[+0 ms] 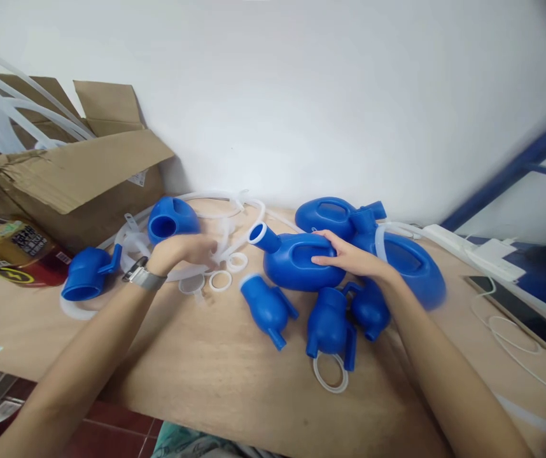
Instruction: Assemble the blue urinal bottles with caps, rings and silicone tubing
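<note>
My right hand point(347, 256) grips the handle of a blue plastic bottle point(296, 261) lying on its side, its white-ringed spout pointing left. My left hand point(184, 250), with a watch on the wrist, reaches into a tangle of clear white tubing point(228, 245) and rings; its fingers are curled, and what they pinch is blurred. Two white rings point(220, 280) lie just right of that hand. Small blue funnel-like parts point(267, 309) lie in front of the bottle.
More blue bottles point(330, 216) and funnel parts point(86, 273) are scattered on the wooden table point(206, 369). An open cardboard box point(72, 172) holding tubing stands back left. A power strip point(473, 251), cables and a phone point(516, 305) lie at right. A wall rises behind.
</note>
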{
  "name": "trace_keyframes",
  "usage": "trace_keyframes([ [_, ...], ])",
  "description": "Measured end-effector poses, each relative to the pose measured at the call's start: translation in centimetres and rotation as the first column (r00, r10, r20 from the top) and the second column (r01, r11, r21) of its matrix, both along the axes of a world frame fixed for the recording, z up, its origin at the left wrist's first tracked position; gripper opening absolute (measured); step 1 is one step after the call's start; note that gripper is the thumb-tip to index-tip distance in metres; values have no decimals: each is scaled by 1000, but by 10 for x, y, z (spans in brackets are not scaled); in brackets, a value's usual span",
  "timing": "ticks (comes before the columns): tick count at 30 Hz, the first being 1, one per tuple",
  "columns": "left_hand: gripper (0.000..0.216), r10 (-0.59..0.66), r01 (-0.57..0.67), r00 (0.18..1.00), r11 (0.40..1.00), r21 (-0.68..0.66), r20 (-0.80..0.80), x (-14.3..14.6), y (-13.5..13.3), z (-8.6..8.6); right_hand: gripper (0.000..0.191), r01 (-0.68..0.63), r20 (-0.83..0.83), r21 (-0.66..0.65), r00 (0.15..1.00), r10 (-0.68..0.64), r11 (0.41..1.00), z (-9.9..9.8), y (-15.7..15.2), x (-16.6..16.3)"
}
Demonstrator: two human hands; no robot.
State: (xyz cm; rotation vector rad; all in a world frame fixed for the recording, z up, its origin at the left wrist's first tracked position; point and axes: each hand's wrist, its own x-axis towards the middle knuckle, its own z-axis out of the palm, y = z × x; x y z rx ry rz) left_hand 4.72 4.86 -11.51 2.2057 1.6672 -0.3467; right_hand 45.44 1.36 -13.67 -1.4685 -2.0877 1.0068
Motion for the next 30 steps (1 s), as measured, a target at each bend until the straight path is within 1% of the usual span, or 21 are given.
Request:
trace_keyframes([
  [4, 35, -15, 17, 999, 998, 55, -37, 5, 2, -19, 82, -10, -1, -3, 1000, 10, 1000, -1, 1, 0],
  [6, 31, -44, 46, 999, 994, 94, -24, 7, 4, -22, 82, -20, -9, -2, 1000, 20, 1000, -3, 2, 1],
  [8, 33, -75, 73, 997, 988, 135, 9, 8, 5, -20, 80, -28, -20, -10, 999, 28, 1000, -4, 3, 3],
  [10, 37, -89, 81, 995, 983, 163, 45, 8, 7, -13, 79, -33, -32, -25, 999, 32, 999, -5, 3, 3],
  [14, 53, -87, 64, 991, 975, 212, 99, 7, 10, 4, 79, -36, -34, -28, 999, 35, 999, -1, 2, 3],
  [16, 60, -73, 44, 989, 976, 213, 131, 5, 10, 8, 79, -32, -27, -25, 999, 31, 999, 1, 0, 2],
  [18, 61, -61, 26, 975, 986, 163, 212, 3, 11, 7, 82, -25, -26, -21, 999, 25, 999, 3, -2, 1],
  [21, 54, -48, 14, 942, 994, 104, 333, 6, 14, -4, 86, -20, -28, -14, 999, 20, 1000, 4, -3, 1],
  [23, 52, -28, -19, 936, 991, 131, 352, 14, 18, -14, 88, -19, -27, -12, 999, 18, 1000, 4, -4, 0],
  [27, 55, 54, -145, 930, 963, 227, 364, 35, 29, -30, 91, -10, -17, -10, 1000, 9, 1000, 4, -3, 0],
  [29, 57, 94, -214, 918, 935, 282, 385, 42, 33, -32, 90, -16, -15, -14, 1000, 16, 1000, 3, -2, 0],
  [30, 59, 110, -248, 910, 917, 313, 399, 44, 35, -30, 89, -22, -13, -17, 1000, 22, 1000, 3, -2, 0],
])
